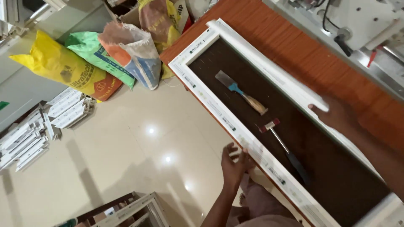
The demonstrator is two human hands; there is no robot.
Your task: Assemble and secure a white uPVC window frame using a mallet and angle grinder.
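2 hands grip the long white rectangular plastic window frame [219, 110], which lies flat on the reddish-brown wooden workbench [294, 46] and runs from the far middle of the view to the near right corner. The left hand [234, 162] meets the frame's left rail with fingers spread and curled over its outer edge; the right hand [334, 112] rests on the right rail, its fingers [316, 108] laid on the profile. Whether that hand clamps the rail or only presses on it I cannot tell, since the view is blurred there.

The frame looks hollow-section and fairly light for its length, stiff along each rail but likely to rack or twist at the corners if lifted from 1 side only. Its smooth faces look slippery, so a hold on both long rails, opposite each other near the middle, seems soundest.

Within the frame's opening, on the dark board, lie 2 loose tools: a flat steel chisel with a blue collar and wooden handle [241, 92] toward the far end, and a small mallet with a red-and-white head and black handle [284, 147] nearer, apart from each other and from both rails.

On the cream tiled floor [139, 151] to the far left lean several woven sacks, yellow [63, 67], green [101, 54] and grey-blue [134, 52]; their contents are hidden. White profile offcuts [38, 126] lie stacked at the left.
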